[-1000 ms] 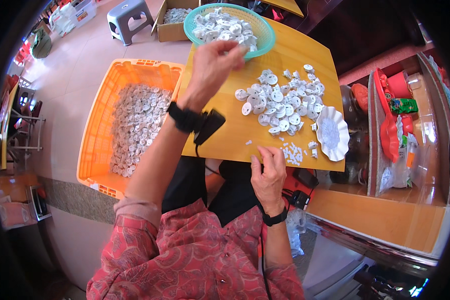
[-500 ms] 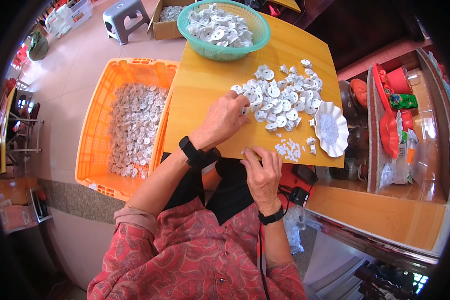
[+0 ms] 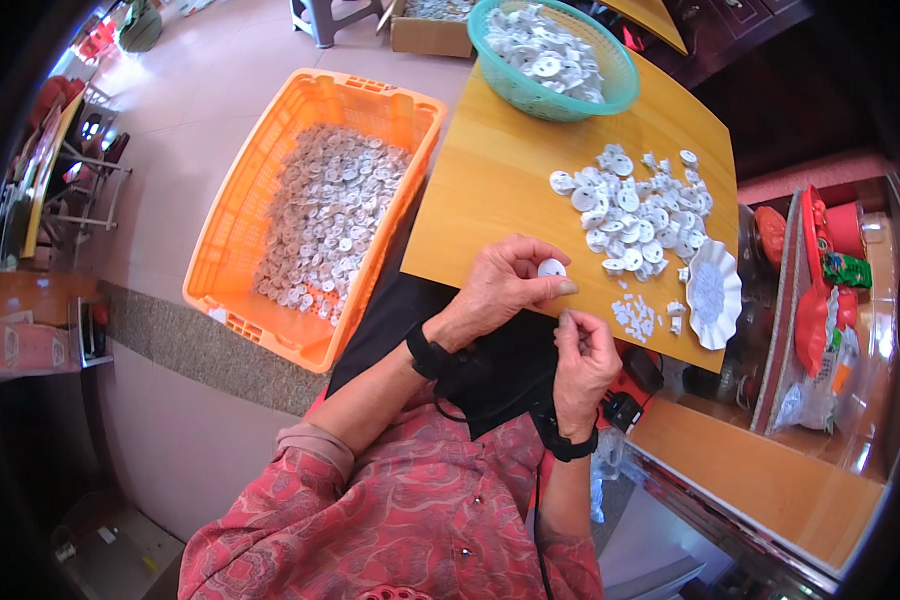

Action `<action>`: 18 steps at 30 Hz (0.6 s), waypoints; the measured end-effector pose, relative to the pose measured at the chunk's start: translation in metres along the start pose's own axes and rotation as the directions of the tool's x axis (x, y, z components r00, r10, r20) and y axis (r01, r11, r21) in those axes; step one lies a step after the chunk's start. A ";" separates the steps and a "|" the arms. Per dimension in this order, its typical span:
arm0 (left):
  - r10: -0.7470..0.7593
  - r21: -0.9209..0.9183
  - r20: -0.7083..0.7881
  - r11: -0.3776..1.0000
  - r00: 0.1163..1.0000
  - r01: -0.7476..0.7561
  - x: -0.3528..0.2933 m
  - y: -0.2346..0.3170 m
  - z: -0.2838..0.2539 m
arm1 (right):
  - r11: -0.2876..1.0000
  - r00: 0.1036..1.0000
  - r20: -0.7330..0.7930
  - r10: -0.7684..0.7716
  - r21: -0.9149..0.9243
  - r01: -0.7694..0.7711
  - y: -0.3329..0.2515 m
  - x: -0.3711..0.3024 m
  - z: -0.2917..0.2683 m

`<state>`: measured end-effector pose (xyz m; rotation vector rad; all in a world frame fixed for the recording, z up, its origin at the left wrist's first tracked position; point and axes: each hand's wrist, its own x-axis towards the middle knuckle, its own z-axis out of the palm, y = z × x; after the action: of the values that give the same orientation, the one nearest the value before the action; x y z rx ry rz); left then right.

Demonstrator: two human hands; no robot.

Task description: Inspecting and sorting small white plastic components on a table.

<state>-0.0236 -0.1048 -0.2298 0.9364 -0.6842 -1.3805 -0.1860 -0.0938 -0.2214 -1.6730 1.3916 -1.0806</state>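
Observation:
Between the thumb and fingers of my left hand (image 3: 498,287) is a round white plastic part (image 3: 551,268), held over the near edge of the yellow wooden table (image 3: 495,180). Just to its right, my right hand (image 3: 585,368) is closed in a pinch; whatever is in its fingertips is too small to make out. A pile of similar white plastic parts (image 3: 630,215) lies beyond my hands. Tiny white pieces (image 3: 634,316) are scattered near the table's front edge. Beside them stands a white scalloped dish (image 3: 728,285) with more tiny pieces in it.
A green basket (image 3: 625,95) heaped with white parts stands at the table's far end. Left of the table, an orange crate (image 3: 232,215) holds many more. A cardboard box (image 3: 430,38) and a grey stool (image 3: 322,22) are behind. An open compartment (image 3: 780,310) with red items borders the right.
My left hand has come back from the pile with a white part, close to my right hand. My right hand has lifted off the table edge. The whole view has shifted.

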 end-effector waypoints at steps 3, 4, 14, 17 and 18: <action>-0.045 -0.009 0.012 0.999 0.999 0.045 -0.010 0.007 -0.002 | 0.989 0.996 -0.010 0.091 0.119 -0.089 -0.010 0.000 0.002; -0.063 -0.042 0.020 0.997 0.998 0.063 -0.012 0.007 -0.002 | 0.983 0.995 -0.017 0.099 0.155 -0.095 -0.015 0.000 0.002; -0.086 -0.379 0.141 0.915 0.986 0.134 -0.027 -0.007 -0.007 | 0.988 1.000 0.000 -0.024 0.151 0.024 -0.040 -0.001 0.006; -0.045 -0.428 0.198 0.895 0.979 0.128 -0.028 -0.007 -0.004 | 0.989 0.990 -0.018 -0.142 0.036 0.142 -0.043 0.002 0.005; -0.037 -0.412 0.216 0.902 0.976 0.126 -0.029 -0.006 -0.003 | 0.984 0.984 -0.026 -0.179 0.001 0.179 -0.043 0.003 0.005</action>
<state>-0.0274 -0.0750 -0.2332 0.4839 -0.4677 -1.6339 -0.1642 -0.0893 -0.1841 -1.8149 1.2729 -1.2069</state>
